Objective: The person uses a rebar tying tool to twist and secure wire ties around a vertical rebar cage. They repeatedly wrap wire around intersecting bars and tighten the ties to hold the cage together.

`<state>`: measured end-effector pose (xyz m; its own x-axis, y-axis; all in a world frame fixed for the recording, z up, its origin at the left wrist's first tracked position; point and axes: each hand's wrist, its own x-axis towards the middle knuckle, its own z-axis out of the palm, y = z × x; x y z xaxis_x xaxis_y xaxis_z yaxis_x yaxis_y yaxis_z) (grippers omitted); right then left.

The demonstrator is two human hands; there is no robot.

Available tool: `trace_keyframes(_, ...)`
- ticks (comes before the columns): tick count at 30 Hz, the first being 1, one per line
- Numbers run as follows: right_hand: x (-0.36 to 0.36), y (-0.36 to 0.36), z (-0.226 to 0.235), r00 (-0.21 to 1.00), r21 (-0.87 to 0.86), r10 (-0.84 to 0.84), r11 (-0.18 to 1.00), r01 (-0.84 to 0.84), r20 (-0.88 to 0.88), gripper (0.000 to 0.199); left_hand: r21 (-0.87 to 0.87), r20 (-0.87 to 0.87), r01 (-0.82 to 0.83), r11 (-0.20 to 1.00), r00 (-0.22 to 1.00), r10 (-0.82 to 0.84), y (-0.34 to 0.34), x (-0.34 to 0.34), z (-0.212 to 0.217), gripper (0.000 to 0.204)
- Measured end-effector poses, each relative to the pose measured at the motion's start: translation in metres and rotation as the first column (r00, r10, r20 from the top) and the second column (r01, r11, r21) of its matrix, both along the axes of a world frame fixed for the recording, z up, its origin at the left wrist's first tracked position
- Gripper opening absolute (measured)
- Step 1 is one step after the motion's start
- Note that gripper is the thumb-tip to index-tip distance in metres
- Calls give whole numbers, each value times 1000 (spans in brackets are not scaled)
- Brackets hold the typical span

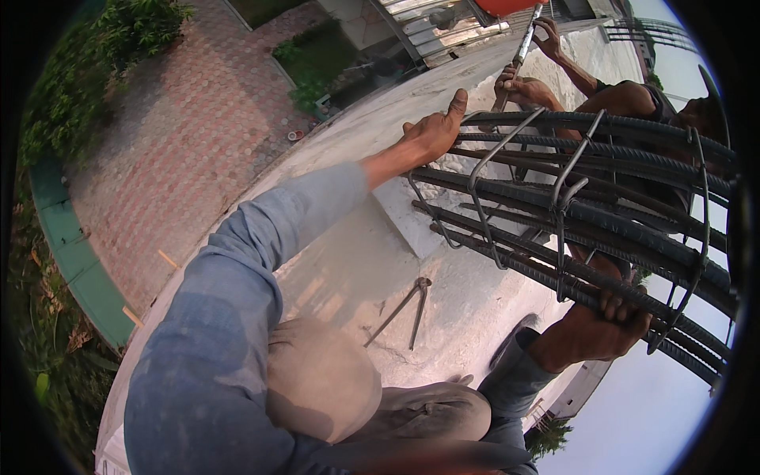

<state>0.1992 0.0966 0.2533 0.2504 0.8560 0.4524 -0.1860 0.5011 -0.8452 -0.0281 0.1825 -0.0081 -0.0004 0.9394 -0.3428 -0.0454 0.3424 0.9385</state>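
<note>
A cage of ribbed steel rebar (507, 190), tied with bent wire-like stirrups (567, 170), stretches across the right side. At the far end of its top bars is my left hand (434, 138). The thumb stands up, away from the palm; the other fingers are mostly hidden, and the hand touches or nearly touches the bar ends. Lower right, my right hand (592, 334) has its fingers wrapped round a lower bar of the cage. A pair of end-cutting pincers (417, 305) lies on the pale concrete between my knees and the bars, handles spread.
Beyond the cage another person's hands (526, 89) hold a long metal rod-like tool (526, 43). An orange-red object (507, 6) shows at the top edge. Left of the concrete ledge (332, 261), a paved yard (182, 134) lies far below, beside a green wall (75, 245).
</note>
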Motion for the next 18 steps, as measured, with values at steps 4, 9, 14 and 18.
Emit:
trace_keyframes(4,4,0,1,998,16,-9,1000,8,62,28,-22,-10,5,1000,1000,-5,1,-1,1,126)
trace_keyframes(9,1,-1,-1,1000,13,-23,1000,23,18,23,-1,-56,45,999,997,-45,-1,1,3,122)
trace_keyframes(14,0,1,-5,999,19,27,999,-27,-18,29,78,-89,-23,997,996,30,-6,3,7,116)
trace_keyframes(18,-5,-1,-3,991,-14,-126,992,126,-45,29,47,-164,51,998,986,-43,-4,0,7,115)
